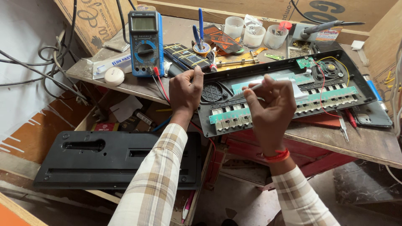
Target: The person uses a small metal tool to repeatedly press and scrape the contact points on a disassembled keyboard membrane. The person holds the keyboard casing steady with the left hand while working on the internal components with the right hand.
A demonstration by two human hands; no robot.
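An opened black keyboard case (356, 75) lies across the wooden workbench, with green circuit strips, white key contacts, two round speakers and red and yellow wires inside. My left hand (185, 90) grips the case's left end by the round speaker grille (212, 92). My right hand (272, 109) hovers over the middle of the case and pinches a thin white stick-like tool (252, 88) whose tip points left over the green board (229, 114).
A blue multimeter (145, 42) with red and black leads stands at the bench's back left. Small plastic cups (265, 35), tools and a soldering iron (324, 27) crowd the back. A black keyboard cover (104, 161) lies lower left. Cables hang at the left wall.
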